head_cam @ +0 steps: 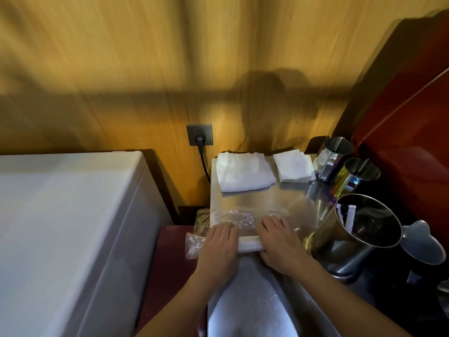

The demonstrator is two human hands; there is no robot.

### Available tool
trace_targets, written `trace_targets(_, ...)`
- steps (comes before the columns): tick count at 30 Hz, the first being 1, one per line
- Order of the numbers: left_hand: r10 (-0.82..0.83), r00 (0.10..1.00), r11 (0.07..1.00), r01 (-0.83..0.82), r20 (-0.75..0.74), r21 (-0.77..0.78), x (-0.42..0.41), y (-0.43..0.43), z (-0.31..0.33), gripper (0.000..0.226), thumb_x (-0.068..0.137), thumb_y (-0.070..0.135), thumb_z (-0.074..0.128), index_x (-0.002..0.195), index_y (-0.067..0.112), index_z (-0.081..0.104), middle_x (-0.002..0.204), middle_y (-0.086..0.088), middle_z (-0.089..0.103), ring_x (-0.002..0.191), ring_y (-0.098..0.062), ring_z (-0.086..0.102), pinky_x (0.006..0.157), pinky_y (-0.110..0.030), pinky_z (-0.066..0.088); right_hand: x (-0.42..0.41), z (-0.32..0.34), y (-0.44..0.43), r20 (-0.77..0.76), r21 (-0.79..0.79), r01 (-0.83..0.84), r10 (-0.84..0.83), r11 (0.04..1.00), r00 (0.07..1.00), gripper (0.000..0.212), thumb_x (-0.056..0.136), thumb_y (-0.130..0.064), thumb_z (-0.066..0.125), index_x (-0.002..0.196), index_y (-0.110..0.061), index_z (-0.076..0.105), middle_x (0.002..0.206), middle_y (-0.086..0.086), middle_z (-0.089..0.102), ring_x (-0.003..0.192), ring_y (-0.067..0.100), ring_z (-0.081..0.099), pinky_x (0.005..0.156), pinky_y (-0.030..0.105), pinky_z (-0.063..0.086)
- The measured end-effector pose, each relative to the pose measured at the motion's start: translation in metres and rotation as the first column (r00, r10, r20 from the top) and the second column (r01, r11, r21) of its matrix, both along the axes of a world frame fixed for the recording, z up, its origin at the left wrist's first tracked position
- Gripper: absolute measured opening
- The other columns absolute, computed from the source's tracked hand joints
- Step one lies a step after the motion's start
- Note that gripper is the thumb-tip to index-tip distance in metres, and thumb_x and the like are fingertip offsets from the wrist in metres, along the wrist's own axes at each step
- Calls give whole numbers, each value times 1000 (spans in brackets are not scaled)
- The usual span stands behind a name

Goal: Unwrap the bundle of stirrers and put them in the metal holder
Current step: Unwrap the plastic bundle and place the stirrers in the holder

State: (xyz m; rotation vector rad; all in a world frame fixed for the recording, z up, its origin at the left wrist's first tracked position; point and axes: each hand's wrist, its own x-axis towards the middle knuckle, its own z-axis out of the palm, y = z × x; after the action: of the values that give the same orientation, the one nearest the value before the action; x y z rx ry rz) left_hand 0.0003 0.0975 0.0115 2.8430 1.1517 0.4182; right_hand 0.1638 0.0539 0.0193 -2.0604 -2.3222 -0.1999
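Observation:
A pale bundle of stirrers point(247, 244) lies crosswise on the steel counter point(262, 198), wrapped in clear crinkled plastic point(240, 218) that spreads out behind it and sticks out past the counter's left edge. My left hand point(218, 246) rests palm down on the bundle's left end. My right hand point(279, 242) presses on its right end. Both hands hold the bundle against the counter. The large metal holder point(349, 237) stands just right of my right hand, with a couple of white sticks inside.
A folded white cloth point(243, 173) and a stack of napkins point(292, 167) lie at the counter's back. Two steel jugs point(332, 156) point(357, 176) stand at the back right, another pitcher point(422, 246) at the right. A white appliance point(60, 227) fills the left. A plugged wall socket point(199, 135) sits behind.

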Motion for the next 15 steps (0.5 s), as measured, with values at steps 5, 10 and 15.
trace_targets(5,34,999,957,-37,-16,-289,-11,-21,-5,33,77,38,48,95,11,51,104,-7,59,102,-25,50,95,-34,36,6,-6,-20,-297,-275,-62,-24,960,955,41,78,-55,49,97,-19,48,107,1,56,105,20,48,95,39,28)
trace_targets(10,17,988,929,-71,-151,-363,-14,-18,10,26,83,18,55,107,15,48,117,-4,55,112,-25,48,94,-34,29,13,6,-17,-340,-403,-25,-125,915,932,20,75,-33,61,89,-24,51,102,-2,60,103,20,53,90,38,28)
trace_targets(15,-58,972,979,10,-230,-204,-15,-29,18,36,76,25,61,112,18,54,117,-4,54,113,-22,47,97,-34,31,2,8,-25,-285,-345,-33,-71,938,956,37,67,-28,64,100,-21,49,108,1,62,103,25,55,81,34,36)
